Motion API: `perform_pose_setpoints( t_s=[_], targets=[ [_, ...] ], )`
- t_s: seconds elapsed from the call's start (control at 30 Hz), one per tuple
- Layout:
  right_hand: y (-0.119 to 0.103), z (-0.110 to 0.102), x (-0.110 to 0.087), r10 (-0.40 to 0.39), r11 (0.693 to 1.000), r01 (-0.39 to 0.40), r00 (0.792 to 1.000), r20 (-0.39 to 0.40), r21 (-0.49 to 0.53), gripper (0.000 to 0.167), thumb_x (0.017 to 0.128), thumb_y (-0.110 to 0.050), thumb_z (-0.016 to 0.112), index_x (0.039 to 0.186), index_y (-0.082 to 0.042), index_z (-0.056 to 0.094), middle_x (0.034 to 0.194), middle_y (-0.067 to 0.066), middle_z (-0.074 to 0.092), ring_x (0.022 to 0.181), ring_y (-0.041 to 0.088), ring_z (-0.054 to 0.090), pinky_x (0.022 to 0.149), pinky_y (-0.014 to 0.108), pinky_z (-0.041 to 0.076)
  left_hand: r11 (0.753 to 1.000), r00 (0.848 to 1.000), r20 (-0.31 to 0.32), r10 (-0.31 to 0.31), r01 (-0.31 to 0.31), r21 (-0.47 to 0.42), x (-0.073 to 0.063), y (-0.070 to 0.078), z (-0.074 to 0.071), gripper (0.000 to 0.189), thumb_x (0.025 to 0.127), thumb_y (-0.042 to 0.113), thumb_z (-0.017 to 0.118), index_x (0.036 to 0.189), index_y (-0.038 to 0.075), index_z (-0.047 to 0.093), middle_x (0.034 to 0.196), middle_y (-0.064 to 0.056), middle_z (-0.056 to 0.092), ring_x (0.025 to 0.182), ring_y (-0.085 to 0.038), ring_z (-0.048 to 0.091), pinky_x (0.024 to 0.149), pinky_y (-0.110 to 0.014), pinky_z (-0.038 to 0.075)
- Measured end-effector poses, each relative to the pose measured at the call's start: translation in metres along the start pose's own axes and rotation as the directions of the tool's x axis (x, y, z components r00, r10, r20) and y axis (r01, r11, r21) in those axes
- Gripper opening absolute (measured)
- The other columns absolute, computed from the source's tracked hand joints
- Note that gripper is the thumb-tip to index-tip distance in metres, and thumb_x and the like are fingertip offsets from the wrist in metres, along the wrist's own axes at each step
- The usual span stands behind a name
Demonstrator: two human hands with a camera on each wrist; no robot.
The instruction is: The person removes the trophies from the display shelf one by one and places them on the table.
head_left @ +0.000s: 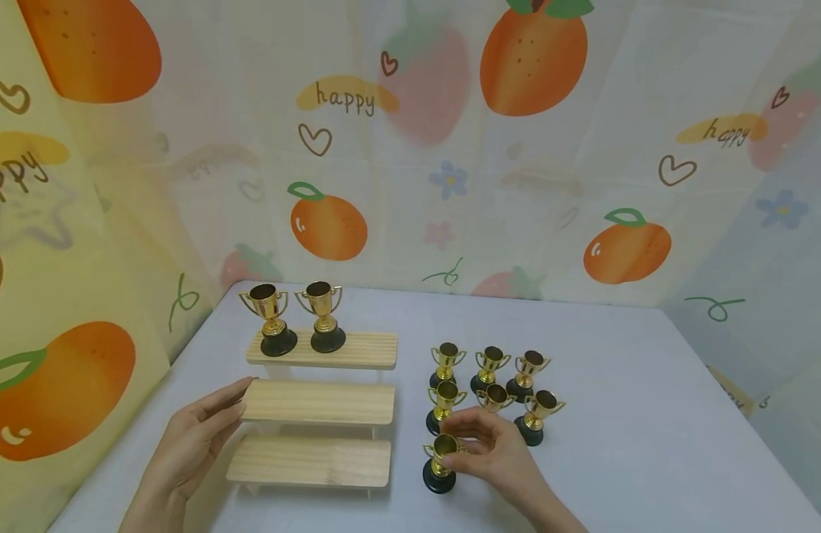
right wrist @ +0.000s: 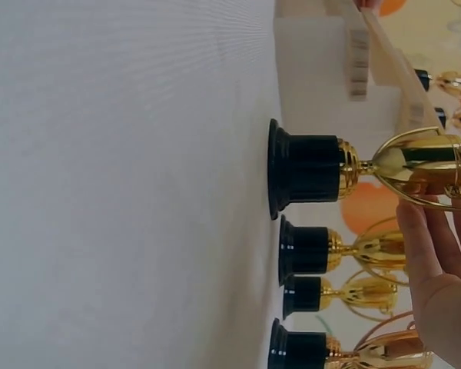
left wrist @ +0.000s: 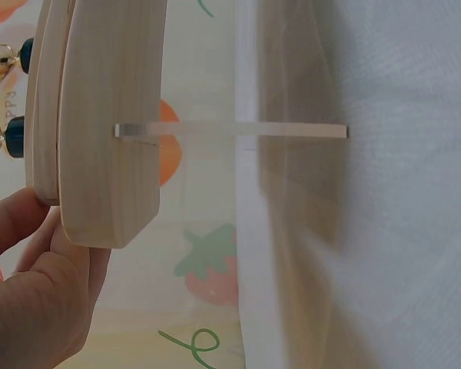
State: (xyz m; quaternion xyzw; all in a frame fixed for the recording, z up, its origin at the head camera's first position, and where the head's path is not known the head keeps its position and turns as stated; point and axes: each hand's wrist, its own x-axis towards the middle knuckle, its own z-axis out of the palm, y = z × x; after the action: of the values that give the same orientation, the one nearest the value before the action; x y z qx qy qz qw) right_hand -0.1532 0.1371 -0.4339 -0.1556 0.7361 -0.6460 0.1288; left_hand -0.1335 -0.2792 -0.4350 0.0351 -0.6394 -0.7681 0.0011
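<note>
My left hand [head_left: 192, 437] pinches the left end of the middle shelf of a three-tier wooden stand [head_left: 320, 402]; the left wrist view shows fingers on both sides of the board edge [left wrist: 88, 154]. With the thumb and fingers of my right hand [head_left: 495, 453] I grip the cup of a small gold trophy with a black base [head_left: 440, 475]. That trophy [right wrist: 307, 169] is upright at the front of the group, its base at the tabletop. Two like trophies, one at the left [head_left: 270, 314] and one beside it [head_left: 323, 314], stand on the top shelf.
Several more gold trophies [head_left: 531, 414] stand in two rows right behind my right hand, one partly hidden by it. The stand's lowest shelf [head_left: 310, 463] is bare wood on short clear legs. A fruit-patterned cloth [head_left: 397, 170] hangs behind the white table [head_left: 623, 414].
</note>
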Motion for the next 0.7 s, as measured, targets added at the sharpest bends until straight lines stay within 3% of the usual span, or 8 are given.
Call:
perform_pose_setpoints(
  t_s=[0.17,0.4,0.6,0.7],
  targets=[
    [-0.008,0.003,0.004,-0.062,0.998,0.063,0.998,-0.009,0.01,0.045,0.078,-0.011,0.083,0.116,0.002,0.062,0.123,0.03,0.062,0.11,0.018,0.068,0.099,0.024,0.056,1.0,1.0,0.001,0.004,-0.004,0.0,0.001,0.0,0.0,0.035,0.099,0.004,0.056,0.112,0.033,0.07,0.115,0.024,0.069,0.105,0.007,0.065,0.089,-0.008,0.054],
    [-0.023,0.007,0.01,-0.056,0.998,0.058,0.996,-0.065,0.027,0.04,0.079,-0.011,0.081,0.114,-0.002,0.065,0.12,0.02,0.066,0.108,0.012,0.068,0.097,0.024,0.057,1.0,1.0,0.004,0.002,-0.002,0.0,0.0,-0.001,-0.001,0.035,0.099,0.004,0.056,0.111,0.034,0.07,0.115,0.023,0.069,0.105,0.007,0.065,0.089,-0.008,0.054],
    [-0.04,0.012,0.017,-0.116,0.991,0.121,0.99,-0.081,0.063,0.038,0.08,-0.01,0.08,0.114,-0.003,0.066,0.119,0.021,0.067,0.107,0.012,0.07,0.095,0.026,0.059,1.0,1.0,0.012,0.002,-0.002,-0.005,0.0,0.0,-0.001,0.035,0.099,0.005,0.056,0.111,0.034,0.07,0.115,0.024,0.069,0.105,0.007,0.064,0.089,-0.008,0.054],
    [-0.049,0.016,0.021,-0.118,0.987,0.125,0.99,-0.075,0.098,0.038,0.081,-0.01,0.08,0.115,-0.002,0.065,0.117,0.015,0.07,0.107,0.011,0.07,0.093,0.026,0.059,1.0,1.0,0.019,0.016,-0.016,-0.006,0.0,0.0,-0.001,0.035,0.099,0.004,0.055,0.113,0.032,0.07,0.116,0.023,0.069,0.106,0.007,0.064,0.089,-0.008,0.054]
  ],
)
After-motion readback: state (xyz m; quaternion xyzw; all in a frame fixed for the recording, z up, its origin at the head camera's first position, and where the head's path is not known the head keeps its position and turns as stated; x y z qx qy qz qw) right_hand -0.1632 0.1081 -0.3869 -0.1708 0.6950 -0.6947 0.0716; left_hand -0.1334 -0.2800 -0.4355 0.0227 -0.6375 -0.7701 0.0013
